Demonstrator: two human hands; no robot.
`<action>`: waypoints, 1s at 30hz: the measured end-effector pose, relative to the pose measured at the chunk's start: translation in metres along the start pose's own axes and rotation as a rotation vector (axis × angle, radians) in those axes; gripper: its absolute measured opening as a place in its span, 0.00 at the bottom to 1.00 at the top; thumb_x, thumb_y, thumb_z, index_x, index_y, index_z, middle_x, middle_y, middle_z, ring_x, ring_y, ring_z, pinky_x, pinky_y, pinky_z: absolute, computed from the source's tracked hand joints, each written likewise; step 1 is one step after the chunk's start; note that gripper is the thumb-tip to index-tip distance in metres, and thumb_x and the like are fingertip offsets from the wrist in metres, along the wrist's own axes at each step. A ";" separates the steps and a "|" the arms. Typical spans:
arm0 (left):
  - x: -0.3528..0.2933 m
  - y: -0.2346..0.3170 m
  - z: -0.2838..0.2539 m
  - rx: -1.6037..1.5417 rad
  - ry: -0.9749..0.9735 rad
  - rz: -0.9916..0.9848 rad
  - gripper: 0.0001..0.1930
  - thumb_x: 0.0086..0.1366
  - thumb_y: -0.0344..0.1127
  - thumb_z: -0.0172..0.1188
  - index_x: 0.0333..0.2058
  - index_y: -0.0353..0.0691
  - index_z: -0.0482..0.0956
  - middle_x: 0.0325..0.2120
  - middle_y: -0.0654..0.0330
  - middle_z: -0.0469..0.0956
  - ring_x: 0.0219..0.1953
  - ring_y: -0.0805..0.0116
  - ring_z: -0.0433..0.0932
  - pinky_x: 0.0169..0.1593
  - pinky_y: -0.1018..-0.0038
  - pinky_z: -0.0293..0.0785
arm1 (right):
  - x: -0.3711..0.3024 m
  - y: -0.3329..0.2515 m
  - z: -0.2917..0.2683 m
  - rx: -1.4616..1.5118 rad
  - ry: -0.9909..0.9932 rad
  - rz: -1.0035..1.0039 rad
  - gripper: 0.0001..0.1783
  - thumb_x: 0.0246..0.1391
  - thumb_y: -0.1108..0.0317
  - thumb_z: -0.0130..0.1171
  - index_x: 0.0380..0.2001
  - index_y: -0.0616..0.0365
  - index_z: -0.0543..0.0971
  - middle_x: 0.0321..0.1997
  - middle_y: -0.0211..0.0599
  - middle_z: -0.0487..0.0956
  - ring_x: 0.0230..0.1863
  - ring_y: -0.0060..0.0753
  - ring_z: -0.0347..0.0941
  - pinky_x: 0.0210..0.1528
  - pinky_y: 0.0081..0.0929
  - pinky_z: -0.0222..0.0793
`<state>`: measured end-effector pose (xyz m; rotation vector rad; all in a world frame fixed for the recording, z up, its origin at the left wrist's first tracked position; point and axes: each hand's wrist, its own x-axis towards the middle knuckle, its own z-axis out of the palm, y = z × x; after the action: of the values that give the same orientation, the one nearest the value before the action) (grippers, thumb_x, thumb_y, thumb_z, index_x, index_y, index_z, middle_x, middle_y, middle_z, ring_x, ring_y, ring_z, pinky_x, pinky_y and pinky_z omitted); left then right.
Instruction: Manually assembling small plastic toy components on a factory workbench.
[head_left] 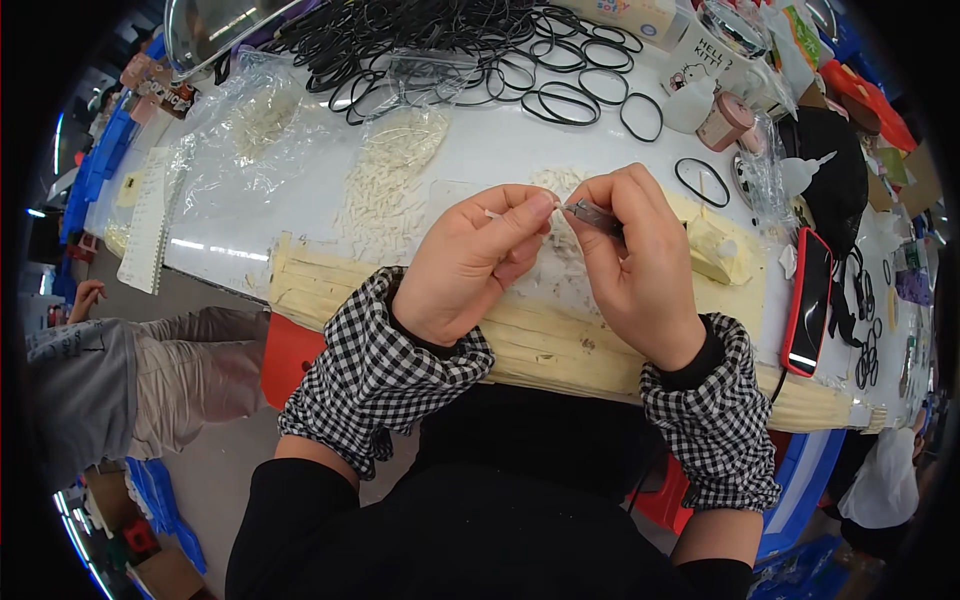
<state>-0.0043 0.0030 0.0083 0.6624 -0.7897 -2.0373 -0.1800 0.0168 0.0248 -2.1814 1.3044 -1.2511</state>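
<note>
Over the near part of the table, my left hand (pixel 482 255) pinches a tiny pale piece (pixel 553 207) between thumb and forefinger. Close against it, my right hand (pixel 640 260) grips a small grey metal tool (pixel 598 218) with a narrow pointed tip; the fingers cover part of it, so its exact kind is unclear. The tip meets or nearly meets the pale piece. Beyond my left hand lies a spread of small white pieces (pixel 385 185), running out of a clear plastic bag (pixel 425 75). Another small heap of white bits (pixel 560 182) is partly behind my hands.
Black rubber rings (pixel 560 103) and a tangled black pile (pixel 390 40) cover the far side. A red-cased phone (pixel 808 300) and a yellow taped block (pixel 720 250) lie right. Yellow tape (pixel 540 345) pads the near edge. Left are a notebook (pixel 152 220) and another person (pixel 140 380).
</note>
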 end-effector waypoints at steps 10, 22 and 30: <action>-0.002 0.002 -0.001 -0.016 -0.114 -0.027 0.09 0.70 0.39 0.51 0.35 0.39 0.73 0.23 0.72 0.68 0.23 0.84 0.59 0.28 0.86 0.56 | 0.003 -0.008 -0.007 -0.051 -0.054 -0.079 0.12 0.52 0.62 0.62 0.28 0.58 0.73 0.25 0.35 0.72 0.24 0.35 0.73 0.22 0.27 0.66; -0.002 0.001 0.002 -0.069 -0.178 -0.043 0.11 0.71 0.39 0.47 0.34 0.38 0.71 0.25 0.70 0.67 0.24 0.83 0.58 0.29 0.85 0.56 | -0.001 -0.003 -0.007 -0.254 -0.056 -0.097 0.18 0.52 0.53 0.61 0.23 0.55 0.71 0.18 0.30 0.72 0.17 0.32 0.70 0.17 0.27 0.62; -0.002 0.000 0.001 -0.090 -0.198 -0.040 0.10 0.71 0.38 0.48 0.35 0.38 0.71 0.24 0.70 0.66 0.24 0.83 0.58 0.29 0.85 0.56 | -0.003 -0.004 -0.007 -0.263 -0.062 -0.077 0.19 0.53 0.51 0.60 0.21 0.54 0.71 0.16 0.29 0.70 0.16 0.32 0.68 0.17 0.27 0.60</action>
<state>-0.0042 0.0046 0.0095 0.4334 -0.7980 -2.1848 -0.1843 0.0224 0.0293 -2.4503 1.4431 -1.0811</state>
